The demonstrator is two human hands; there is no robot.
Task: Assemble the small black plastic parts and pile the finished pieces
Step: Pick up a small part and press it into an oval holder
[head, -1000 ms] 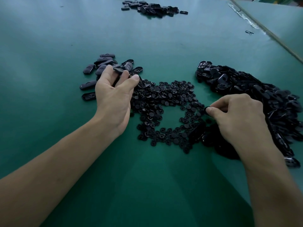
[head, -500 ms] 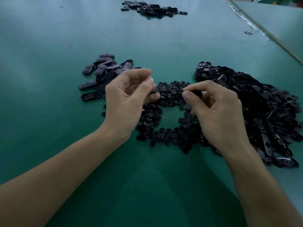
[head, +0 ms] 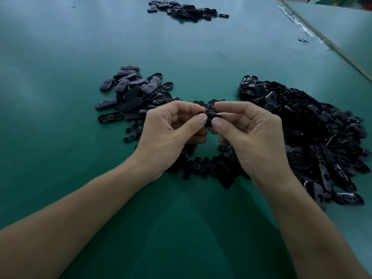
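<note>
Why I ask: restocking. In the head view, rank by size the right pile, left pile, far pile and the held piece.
1. right pile
2. left pile
3. far pile, smaller-looking but farther from the camera, so its place against the left pile is unsure
4. piece, pinched between left hand and right hand

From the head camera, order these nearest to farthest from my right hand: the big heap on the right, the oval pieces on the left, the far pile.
From the right hand, pinching a black part:
1. The big heap, just right of it.
2. The oval pieces, across on the left.
3. The far pile, ahead, top of view.
</note>
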